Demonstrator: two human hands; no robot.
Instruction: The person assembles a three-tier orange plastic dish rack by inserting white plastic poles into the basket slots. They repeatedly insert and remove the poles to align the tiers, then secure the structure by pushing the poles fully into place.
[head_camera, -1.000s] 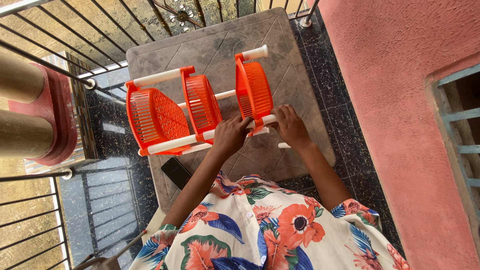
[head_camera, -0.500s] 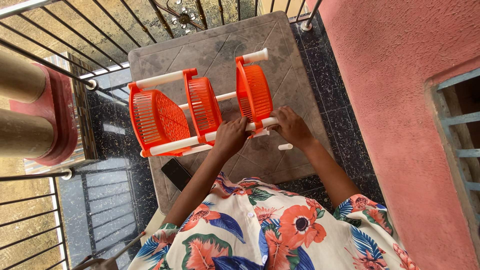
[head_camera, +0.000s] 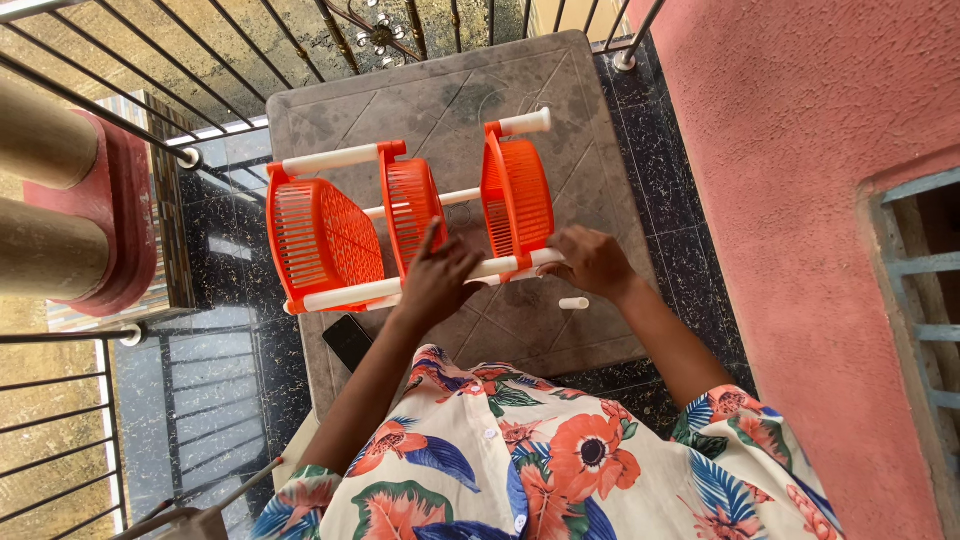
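Left hand (head_camera: 437, 280) lifted finger; three orange baskets (head_camera: 320, 235), right hand (head_camera: 592, 262) gripping.

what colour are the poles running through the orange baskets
White. The poles joining the three orange baskets show best in the head view.

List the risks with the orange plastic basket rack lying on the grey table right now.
The orange plastic basket rack lies on its side near the grey table's left edge; a push from the left hand might tip it off. The small white tube piece lies loose by the right hand and could roll away. The black phone overhangs the front corner.
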